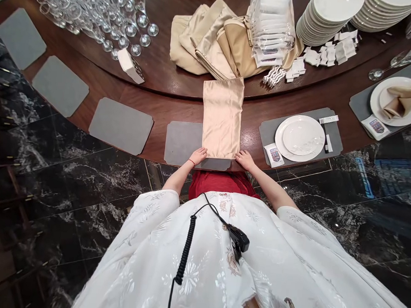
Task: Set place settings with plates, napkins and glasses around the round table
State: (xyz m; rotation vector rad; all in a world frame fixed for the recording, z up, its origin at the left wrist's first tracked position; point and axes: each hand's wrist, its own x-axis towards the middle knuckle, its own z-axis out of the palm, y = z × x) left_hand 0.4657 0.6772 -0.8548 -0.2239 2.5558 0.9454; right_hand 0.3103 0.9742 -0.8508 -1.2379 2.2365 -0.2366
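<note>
A folded beige satin napkin [222,120] lies over a grey placemat [182,138] at the table's near edge, its far end reaching the raised turntable. My left hand [199,156] pinches its near left corner, a thin red string round the wrist. At the near right corner my right hand [245,160] grips the cloth in the same way. Between the two hands the napkin's near edge runs straight. Beyond it sits a loose heap of beige napkins [205,42] on the turntable, close to the far end of the held one.
Stemmed glasses [96,8] and a white box [130,66] stand at the far left. Packaged sets [270,28], plate stacks [327,17] and small white rests [332,55] occupy the right. A plate setting [302,137] lies beside me; bare placemats [120,124] line the left.
</note>
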